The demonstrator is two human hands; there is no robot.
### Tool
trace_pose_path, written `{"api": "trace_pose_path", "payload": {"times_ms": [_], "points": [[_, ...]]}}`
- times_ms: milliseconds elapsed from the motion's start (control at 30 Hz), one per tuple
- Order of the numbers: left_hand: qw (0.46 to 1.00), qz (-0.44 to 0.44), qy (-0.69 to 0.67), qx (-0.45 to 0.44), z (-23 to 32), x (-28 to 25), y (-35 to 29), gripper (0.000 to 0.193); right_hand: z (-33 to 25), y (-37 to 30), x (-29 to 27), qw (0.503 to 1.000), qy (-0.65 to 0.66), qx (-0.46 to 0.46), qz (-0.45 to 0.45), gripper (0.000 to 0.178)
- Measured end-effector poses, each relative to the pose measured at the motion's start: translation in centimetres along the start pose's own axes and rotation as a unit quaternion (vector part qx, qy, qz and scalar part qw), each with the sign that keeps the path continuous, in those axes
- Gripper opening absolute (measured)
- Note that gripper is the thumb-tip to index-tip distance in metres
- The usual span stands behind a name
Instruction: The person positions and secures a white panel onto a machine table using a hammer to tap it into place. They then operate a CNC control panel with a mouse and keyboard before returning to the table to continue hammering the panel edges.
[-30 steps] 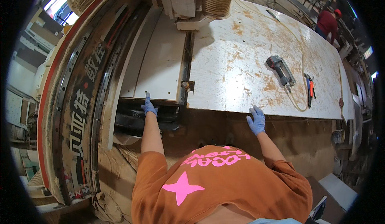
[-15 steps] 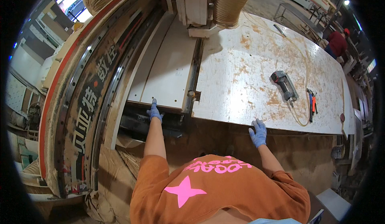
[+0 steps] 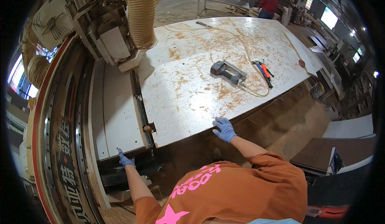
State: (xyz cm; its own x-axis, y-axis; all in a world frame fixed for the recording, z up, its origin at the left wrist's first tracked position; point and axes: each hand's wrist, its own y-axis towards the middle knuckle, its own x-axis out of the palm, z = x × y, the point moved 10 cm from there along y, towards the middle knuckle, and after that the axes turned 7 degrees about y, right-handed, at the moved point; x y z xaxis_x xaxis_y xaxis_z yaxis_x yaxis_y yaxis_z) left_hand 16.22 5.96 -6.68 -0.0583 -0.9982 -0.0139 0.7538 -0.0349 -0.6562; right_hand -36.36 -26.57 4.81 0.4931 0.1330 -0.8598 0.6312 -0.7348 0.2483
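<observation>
My left hand (image 3: 126, 160), in a blue glove, touches the near edge of a white panel (image 3: 118, 120) with small holes, on the machine bed at left. One finger reaches onto the top of the panel; the thumb stands apart. My right hand (image 3: 224, 130), also gloved, rests with fingers spread on the near edge of a scuffed white tabletop (image 3: 176, 116). Farther in on this tabletop lies a nail gun (image 3: 228, 72) joined to a thin yellowish air hose (image 3: 240, 41). Beside it are hand tools (image 3: 264, 72) with blue, black and orange handles.
A machine gantry beam (image 3: 64, 116) runs along my left. Above the panel's far end hangs a machine head with a ribbed dust hose (image 3: 142, 15). Another person (image 3: 268, 3) in red stands far off near a metal table (image 3: 222, 3). Boards (image 3: 349, 128) lie at right.
My view has swung to the right, so the tabletop and tools appear farther left. Both hands stay at the near edges of the panel and the tabletop.
</observation>
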Motion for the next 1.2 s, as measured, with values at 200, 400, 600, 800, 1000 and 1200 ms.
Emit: {"api": "trace_pose_path", "payload": {"times_ms": [200,400,600,800,1000,1200], "points": [[1.000,-0.021,-0.020,-0.009,0.0,-0.2,0.7,0.105,-0.6,0.0,-0.3,1.000,-0.004,0.001,0.000,0.044],[1.000,-0.010,-0.015,-0.008,-0.1,-0.4,0.7,0.104,-0.4,-0.1,0.1,1.000,-0.003,0.004,0.001,0.044],[1.000,-0.017,-0.019,-0.010,0.0,-0.2,0.7,0.104,-0.3,0.0,0.0,1.000,0.000,-0.002,0.008,0.044],[1.000,-0.018,0.000,-0.008,0.0,-0.4,-0.2,0.103,-0.4,0.0,-0.1,1.000,0.000,0.013,-0.004,0.045],[1.000,-0.011,0.007,-0.008,0.4,-0.3,-0.4,0.103,-0.2,0.0,0.1,1.000,0.007,0.021,-0.011,0.045],[1.000,0.008,0.021,-0.009,0.5,-0.5,-0.7,0.099,-0.1,-0.1,0.2,1.000,0.004,0.024,-0.015,0.045]]}}
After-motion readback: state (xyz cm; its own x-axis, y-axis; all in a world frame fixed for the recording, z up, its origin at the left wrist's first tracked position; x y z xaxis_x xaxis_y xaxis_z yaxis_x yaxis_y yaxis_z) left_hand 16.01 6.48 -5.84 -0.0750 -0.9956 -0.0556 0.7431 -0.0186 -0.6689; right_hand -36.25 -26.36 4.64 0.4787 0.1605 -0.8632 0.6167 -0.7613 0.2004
